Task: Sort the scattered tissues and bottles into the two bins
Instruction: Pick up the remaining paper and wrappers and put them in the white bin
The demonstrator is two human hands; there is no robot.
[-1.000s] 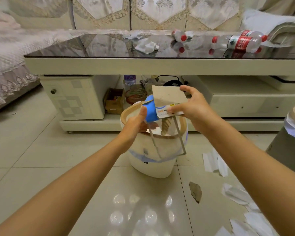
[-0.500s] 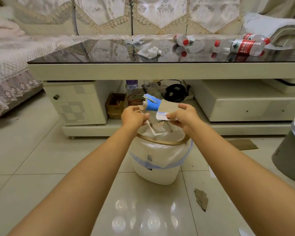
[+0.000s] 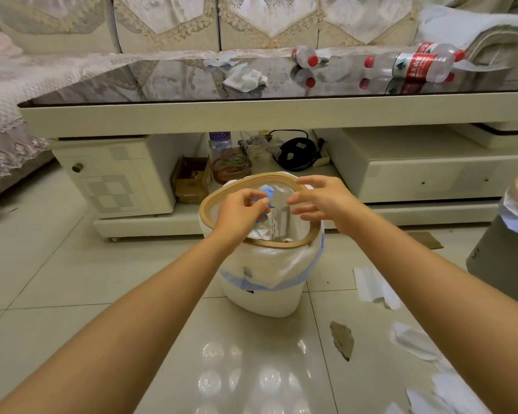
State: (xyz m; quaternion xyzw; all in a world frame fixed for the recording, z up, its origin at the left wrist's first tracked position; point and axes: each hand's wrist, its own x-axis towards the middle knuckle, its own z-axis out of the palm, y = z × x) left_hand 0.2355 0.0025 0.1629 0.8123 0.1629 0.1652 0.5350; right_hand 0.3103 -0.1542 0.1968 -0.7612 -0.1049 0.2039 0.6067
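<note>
A white bin [image 3: 260,282] with a wooden rim and a plastic liner stands on the floor in front of me. Both hands hover over its mouth. My left hand [image 3: 241,209] pinches the blue end of a flattened blue-and-grey carton [image 3: 277,222], which hangs down inside the bin. My right hand [image 3: 320,201] is beside it, fingers spread and holding nothing. On the glass table lie a crumpled tissue [image 3: 245,79] and red-capped bottles [image 3: 304,56] [image 3: 410,65]. More tissues [image 3: 374,286] [image 3: 413,342] are scattered on the floor to my right.
A second, grey bin [image 3: 503,258] with a liner stands at the right edge. Cardboard scraps [image 3: 343,339] [image 3: 425,239] lie on the tiles. The low table [image 3: 251,118] has a shelf with boxes and cables behind the white bin. A sofa lies beyond.
Both hands lowered the carton from above the rim down into the white bin. My right hand let go of it and opened.
</note>
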